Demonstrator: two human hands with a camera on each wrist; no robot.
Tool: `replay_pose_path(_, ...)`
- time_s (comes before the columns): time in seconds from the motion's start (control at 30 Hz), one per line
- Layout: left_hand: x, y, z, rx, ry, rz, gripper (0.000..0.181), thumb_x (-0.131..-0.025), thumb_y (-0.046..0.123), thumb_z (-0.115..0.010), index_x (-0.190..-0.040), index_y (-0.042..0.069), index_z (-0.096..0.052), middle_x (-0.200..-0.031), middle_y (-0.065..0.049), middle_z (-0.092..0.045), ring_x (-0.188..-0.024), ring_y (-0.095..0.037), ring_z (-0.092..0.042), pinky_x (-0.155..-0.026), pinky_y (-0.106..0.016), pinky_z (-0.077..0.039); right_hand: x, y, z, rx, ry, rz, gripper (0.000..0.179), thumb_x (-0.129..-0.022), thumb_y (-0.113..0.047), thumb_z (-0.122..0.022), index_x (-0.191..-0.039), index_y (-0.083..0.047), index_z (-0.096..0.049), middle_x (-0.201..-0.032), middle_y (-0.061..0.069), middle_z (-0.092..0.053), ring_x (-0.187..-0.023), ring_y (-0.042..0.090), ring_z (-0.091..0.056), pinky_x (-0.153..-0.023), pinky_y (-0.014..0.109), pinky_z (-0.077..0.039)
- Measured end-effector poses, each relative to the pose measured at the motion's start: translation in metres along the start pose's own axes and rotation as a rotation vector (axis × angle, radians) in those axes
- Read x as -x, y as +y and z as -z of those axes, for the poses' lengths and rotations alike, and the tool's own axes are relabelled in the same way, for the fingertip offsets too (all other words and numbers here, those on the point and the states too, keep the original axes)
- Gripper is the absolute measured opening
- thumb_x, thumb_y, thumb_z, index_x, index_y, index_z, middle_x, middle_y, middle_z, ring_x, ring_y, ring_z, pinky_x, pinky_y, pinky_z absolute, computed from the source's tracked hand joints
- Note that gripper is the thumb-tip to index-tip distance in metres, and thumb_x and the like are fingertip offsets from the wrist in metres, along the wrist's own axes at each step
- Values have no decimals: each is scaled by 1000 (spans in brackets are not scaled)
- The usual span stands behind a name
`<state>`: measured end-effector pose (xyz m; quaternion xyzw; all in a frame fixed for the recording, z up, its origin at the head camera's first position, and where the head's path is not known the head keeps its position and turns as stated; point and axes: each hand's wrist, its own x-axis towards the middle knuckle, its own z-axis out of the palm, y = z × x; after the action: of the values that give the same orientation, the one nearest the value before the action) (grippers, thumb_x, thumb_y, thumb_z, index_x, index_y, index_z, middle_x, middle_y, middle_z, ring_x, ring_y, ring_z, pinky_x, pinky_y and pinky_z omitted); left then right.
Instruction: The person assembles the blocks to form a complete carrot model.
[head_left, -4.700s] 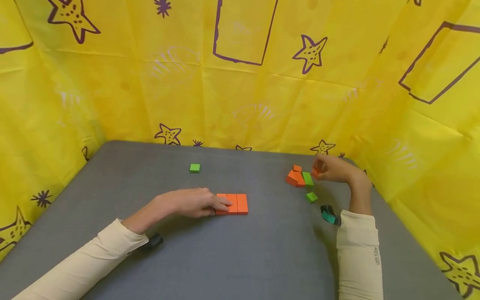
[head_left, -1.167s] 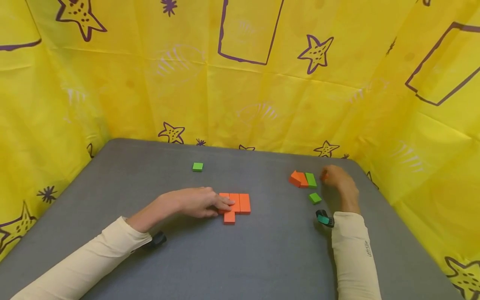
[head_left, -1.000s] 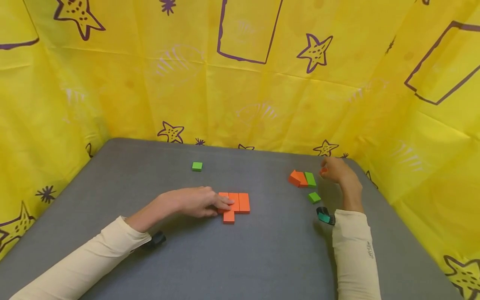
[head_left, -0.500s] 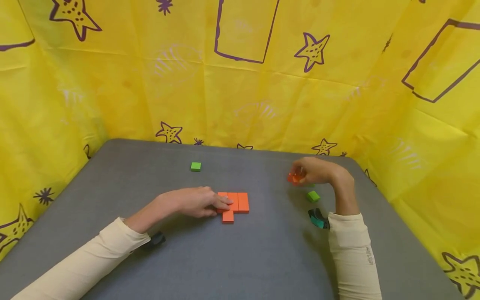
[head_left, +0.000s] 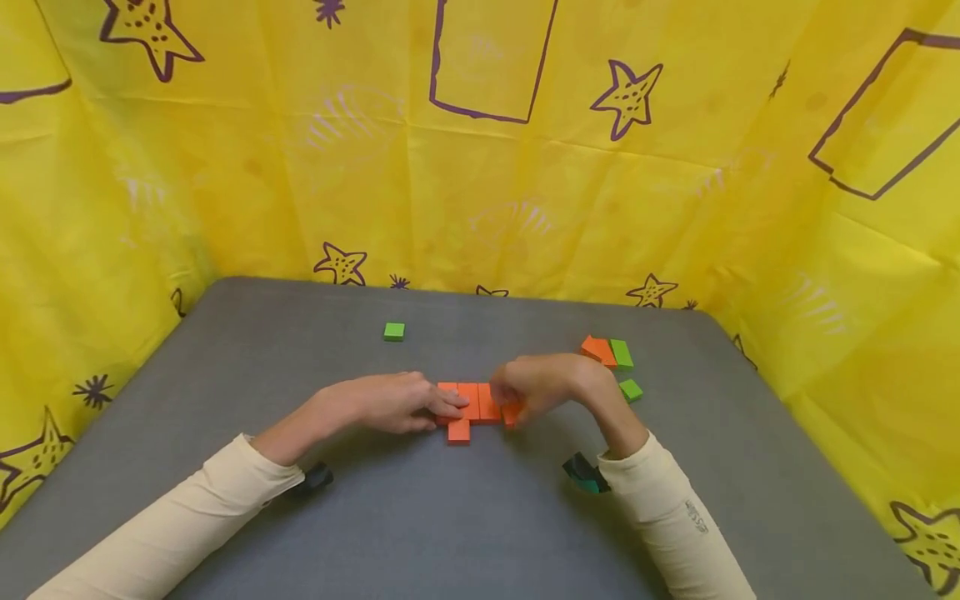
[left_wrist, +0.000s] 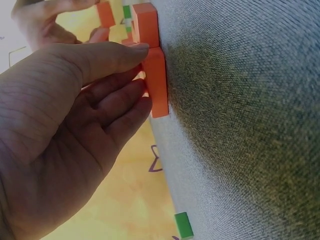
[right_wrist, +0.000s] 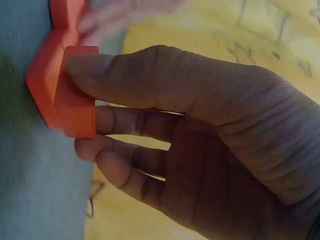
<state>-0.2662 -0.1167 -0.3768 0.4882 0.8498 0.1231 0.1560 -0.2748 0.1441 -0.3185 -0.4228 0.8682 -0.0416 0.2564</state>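
Note:
Three flat orange blocks (head_left: 489,402) lie side by side as a row on the grey tabletop, and a smaller orange block (head_left: 458,432) sits against the row's near side. My left hand (head_left: 393,403) rests its fingers on the row's left end; in the left wrist view its thumb tip touches near where the small block meets the row. At the right end, my right hand (head_left: 542,385) pinches another orange block (right_wrist: 77,92) between thumb and fingers. The right wrist view shows that block right at the edge of the row.
Toward the back right lie a few orange blocks (head_left: 597,351) with a green block (head_left: 621,354) beside them. A second green block (head_left: 631,389) is just nearer, and another green block (head_left: 393,332) stands back left. Yellow patterned cloth (head_left: 480,183) walls off the table's far edge.
My right hand has moved left from the pile to the row's right end, bringing an orange block. The small orange block came to the row's near side earlier. My left hand has stayed.

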Motion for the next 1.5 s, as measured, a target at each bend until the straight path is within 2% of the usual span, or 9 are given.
replay_pose_path(0.23, 1, 0, 1, -14, 7, -38, 44, -100, 6, -68, -143, 15, -66, -146, -3, -66, -134, -22, -66, -105, -39, -57, -21, -15, -12, 7, -7, 28, 22, -89, -16, -82, -102, -13, -65, -89, -4, -61, -77, 10, -53, -74, 23, -47)
replay_pose_path(0.33, 1, -1, 1, -14, 16, -54, 42, -99, 6, -69, -140, 15, -69, -138, 0, -72, -115, -15, -72, -94, -29, -59, -27, -16, -16, -18, 7, 46, 27, -89, -14, -82, -108, -13, -63, -92, -3, -60, -82, 11, -54, -76, 23, -47)
replay_pose_path(0.5, -1, -5, 0, -5, 44, -78, 34, -97, 4, -70, -128, 15, -76, -117, 3, -78, -80, -3, -61, -74, -18, -50, -34, -17, -21, -49, 8, 53, 34, -88, -11, -84, -111, -12, -59, -100, 5, -63, -91, 20, -58, -79, 23, -47)
replay_pose_path(0.6, -1, -6, 0, 7, 50, -83, 32, -97, 3, -71, -126, 15, -77, -111, 3, -78, -77, -2, -57, -71, -17, -49, -37, -19, -23, -65, -8, 23, 37, -87, -13, -85, -112, -13, -58, -104, 8, -63, -95, 22, -60, -81, 23, -46)
replay_pose_path(0.73, 0, -3, 1, -2, 31, -70, 37, -98, 5, -69, -132, 17, -74, -126, 2, -76, -95, -7, -70, -84, -24, -58, -37, -19, -25, -63, -10, -37, 40, -87, -18, -87, -114, -17, -57, -104, 3, -62, -97, 19, -59, -81, 24, -47)
replay_pose_path(0.83, 0, -1, 1, -16, 15, -54, 40, -99, 6, -68, -137, 18, -71, -138, 1, -71, -115, -13, -72, -97, -31, -59, -37, -18, -25, -33, 19, -57, 42, -85, -20, -89, -113, -18, -58, -101, 0, -62, -94, 15, -58, -82, 26, -48)
replay_pose_path(1.07, -1, -1, 0, -24, 13, -49, 39, -99, 7, -69, -137, 16, -71, -136, 0, -73, -104, -7, -70, -89, -25, -57, -42, -17, -26, 27, 89, 3, 40, -81, -17, -91, -105, -16, -59, -94, -1, -62, -86, 13, -55, -78, 26, -47)
replay_pose_path(1.3, -1, -2, 1, -24, 26, -51, 37, -99, 7, -70, -135, 15, -73, -133, 2, -74, -112, -10, -72, -95, -29, -59, -44, -17, -26, 61, 114, 35, 40, -82, -22, -91, -104, -16, -58, -92, 0, -61, -85, 12, -54, -77, 25, -45)
replay_pose_path(1.5, -1, -2, 1, -22, 21, -64, 40, -99, 6, -69, -138, 14, -70, -138, -1, -72, -120, -18, -71, -100, -36, -59, -40, -15, -23, 26, 106, -24, 37, -85, -23, -89, -105, -15, -58, -96, 1, -63, -90, 14, -55, -79, 27, -47)
